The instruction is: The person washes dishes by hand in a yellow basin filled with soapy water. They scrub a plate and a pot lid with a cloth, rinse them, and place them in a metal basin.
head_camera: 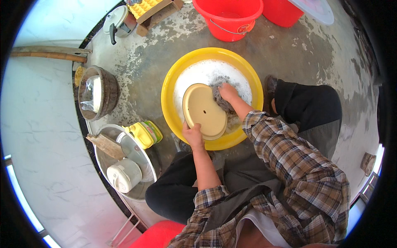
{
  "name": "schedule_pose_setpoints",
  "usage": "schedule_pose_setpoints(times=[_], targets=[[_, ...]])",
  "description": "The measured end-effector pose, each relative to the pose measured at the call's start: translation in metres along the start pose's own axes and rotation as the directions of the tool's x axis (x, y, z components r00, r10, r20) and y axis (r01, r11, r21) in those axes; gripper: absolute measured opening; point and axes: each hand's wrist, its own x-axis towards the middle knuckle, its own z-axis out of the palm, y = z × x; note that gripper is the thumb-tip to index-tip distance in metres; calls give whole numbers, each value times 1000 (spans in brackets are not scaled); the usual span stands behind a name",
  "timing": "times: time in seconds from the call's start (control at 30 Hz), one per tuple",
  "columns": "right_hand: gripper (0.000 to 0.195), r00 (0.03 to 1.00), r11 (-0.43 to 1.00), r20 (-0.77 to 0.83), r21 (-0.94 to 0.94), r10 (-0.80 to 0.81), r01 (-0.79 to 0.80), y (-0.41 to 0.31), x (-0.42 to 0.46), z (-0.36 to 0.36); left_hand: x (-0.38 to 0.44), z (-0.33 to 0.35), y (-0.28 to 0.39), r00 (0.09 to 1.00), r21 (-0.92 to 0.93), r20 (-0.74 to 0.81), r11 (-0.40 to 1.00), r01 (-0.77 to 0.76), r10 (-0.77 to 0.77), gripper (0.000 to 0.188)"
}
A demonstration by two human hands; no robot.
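My left hand (193,136) grips the lower edge of a beige oval lid or tray (203,108), with the thumb on its face. A small dark mark sits near the middle of this piece, which is tilted over a yellow basin (169,80). White suds (198,69) cover much of the water in the basin. In my right hand (228,92) is a bunched grey cloth (220,98), touching or very close to the right edge of the oval piece. The fingertips of this hand are partly hidden in the cloth.
Red buckets (229,20) stand beyond the basin. Left of it are a yellow detergent bottle (145,134), a wide metal basin (102,161) holding a lidded container (124,175), and a dark bucket (108,90). A pressure cooker (119,23) sits near the wall.
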Motion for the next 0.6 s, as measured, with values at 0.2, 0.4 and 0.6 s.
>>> schedule_pose_setpoints(times=[0.2, 0.4, 0.6], targets=[[39, 966, 937, -95, 236, -240, 256, -24, -33, -9, -2, 9, -8, 997, 18, 66, 999, 44, -45, 33], [31, 795, 747, -70, 301, -602, 592, -69, -76, -3, 12, -6, -33, 995, 193, 57, 979, 73, -85, 35], [25, 663, 621, -63, 292, -746, 727, -67, -99, -15, 6, 3, -27, 980, 209, 68, 958, -199, 188, 38]])
